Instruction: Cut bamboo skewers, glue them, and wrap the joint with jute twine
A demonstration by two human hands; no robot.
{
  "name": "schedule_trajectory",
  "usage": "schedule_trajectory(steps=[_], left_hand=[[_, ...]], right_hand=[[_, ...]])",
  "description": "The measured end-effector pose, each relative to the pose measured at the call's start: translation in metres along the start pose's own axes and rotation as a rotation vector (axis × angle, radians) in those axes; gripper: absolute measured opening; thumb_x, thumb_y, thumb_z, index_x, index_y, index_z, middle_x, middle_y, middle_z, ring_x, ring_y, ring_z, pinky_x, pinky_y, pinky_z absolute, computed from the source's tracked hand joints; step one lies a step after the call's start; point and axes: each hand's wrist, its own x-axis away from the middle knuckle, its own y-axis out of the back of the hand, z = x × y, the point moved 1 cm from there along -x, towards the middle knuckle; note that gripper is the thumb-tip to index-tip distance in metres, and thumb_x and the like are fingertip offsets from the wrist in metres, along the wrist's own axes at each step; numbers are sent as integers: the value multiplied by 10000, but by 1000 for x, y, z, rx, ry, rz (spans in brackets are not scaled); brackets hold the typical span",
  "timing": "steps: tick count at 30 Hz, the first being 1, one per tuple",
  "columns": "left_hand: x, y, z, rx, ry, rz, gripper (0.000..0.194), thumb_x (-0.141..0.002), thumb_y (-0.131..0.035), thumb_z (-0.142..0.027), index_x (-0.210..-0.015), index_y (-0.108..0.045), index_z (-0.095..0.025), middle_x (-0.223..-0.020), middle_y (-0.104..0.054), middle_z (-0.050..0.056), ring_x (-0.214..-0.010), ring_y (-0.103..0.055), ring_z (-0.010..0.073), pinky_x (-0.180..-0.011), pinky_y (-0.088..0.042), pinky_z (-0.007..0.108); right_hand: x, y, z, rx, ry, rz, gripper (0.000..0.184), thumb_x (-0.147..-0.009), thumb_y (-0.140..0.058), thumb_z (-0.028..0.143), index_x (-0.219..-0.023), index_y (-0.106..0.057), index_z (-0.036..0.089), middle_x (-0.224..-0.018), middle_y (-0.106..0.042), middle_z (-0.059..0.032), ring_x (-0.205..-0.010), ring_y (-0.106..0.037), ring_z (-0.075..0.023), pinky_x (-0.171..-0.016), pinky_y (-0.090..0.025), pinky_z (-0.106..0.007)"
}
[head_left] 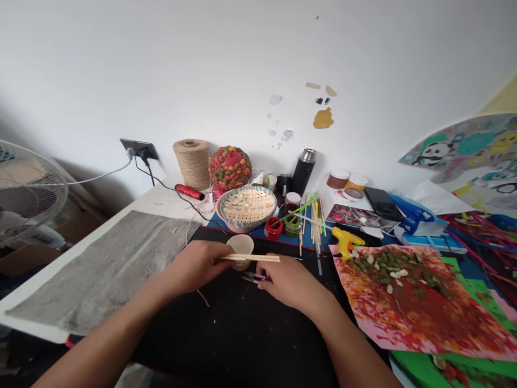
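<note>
My left hand [202, 262] is closed on a pair of pale wooden sticks [258, 258], level like chopsticks and pointing right. Their right ends pass just above my right hand [281, 277]. Curled fingers of that hand grip small scissors [252, 278], the blades slightly apart and pointing left, below the sticks; most of the handle is hidden. Right behind the sticks stands a paper cup [240, 243], partly covered by them and by my left fingers. A woven bamboo basket [249, 207] with blue-stitched rim rests beyond the cup, holding a few pale pieces.
Paint jars [273, 229], loose sticks [317, 221] and a black thermos [304, 171] stand at the back. A yellow glue gun [346, 241] lies beside a painted sheet [416, 323] on the right. Grey cloth [105, 264] and a twine spool [192, 164] are on the left.
</note>
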Motion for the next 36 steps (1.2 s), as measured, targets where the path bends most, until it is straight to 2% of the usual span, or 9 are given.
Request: schedule_trajectory(steps=[8,13,16,18,22,24,27,30,36], left_hand=[[-9,1,-9,16,36,41,200,-904,-615,-253,-866,-810,-275,-789,-785,17,-701,-687,202,-654,-392,265],[-2,11,-12,140,100,43,333,-909,-684,-322,-1227,-781,-310,-1055,-829,36,-863,-750,243,-767,-498,279],[4,23,-16,300,99,8,375,-922,-711,-419,-1275,-764,-305,-1139,-810,55,-966,-745,270,-833,-538,300],[7,30,-21,429,92,-49,324,-949,-683,-466,-1187,-794,-276,-1060,-799,69,-942,-726,268,-805,-549,301],[8,32,-34,843,142,-137,366,-932,-700,-567,-937,-761,-206,-639,-626,18,-559,-561,172,-511,-435,257],[5,28,-43,1074,135,-192,370,-926,-711,-573,-901,-707,-204,-584,-592,0,-522,-546,168,-511,-446,273],[0,20,-58,1225,103,-292,334,-936,-715,-537,-898,-655,-210,-714,-720,55,-750,-709,263,-726,-581,402],[-5,12,-74,1285,98,-317,333,-932,-722,-543,-908,-638,-223,-951,-798,102,-1090,-733,366,-891,-597,508],[-12,-2,-92,1429,59,-407,294,-875,-821,-503,-861,-693,-239,-1174,-809,73,-1263,-676,361,-1011,-567,514]], right_hand=[[2,3,1,-51,7,34,102,-884,-826,235,-961,-763,257,-907,-769,-4,-818,-688,-211,-665,-364,-286],[1,3,0,-90,-12,32,143,-919,-808,356,-1023,-797,258,-908,-780,-25,-792,-694,-213,-660,-381,-290],[-1,5,1,-100,-2,-19,131,-937,-789,345,-1017,-801,242,-955,-781,-45,-848,-707,-228,-698,-404,-299],[0,7,3,-131,-3,-51,91,-953,-770,321,-985,-797,240,-983,-787,-46,-875,-712,-227,-723,-417,-302],[1,12,8,-263,6,-89,62,-968,-753,284,-942,-792,245,-966,-791,-20,-863,-708,-200,-741,-436,-295],[3,13,11,-357,24,-93,78,-963,-764,319,-972,-798,250,-926,-778,-10,-819,-696,-185,-727,-445,-289],[6,13,18,-564,84,-85,224,-946,-784,416,-1087,-784,242,-931,-753,-11,-792,-679,-174,-721,-479,-283],[8,14,25,-793,174,-55,369,-938,-776,507,-1180,-739,230,-984,-737,-20,-835,-670,-179,-751,-514,-285],[8,10,27,-1049,110,-143,388,-983,-683,580,-1022,-715,195,-806,-690,-2,-626,-627,-131,-586,-486,-248]])
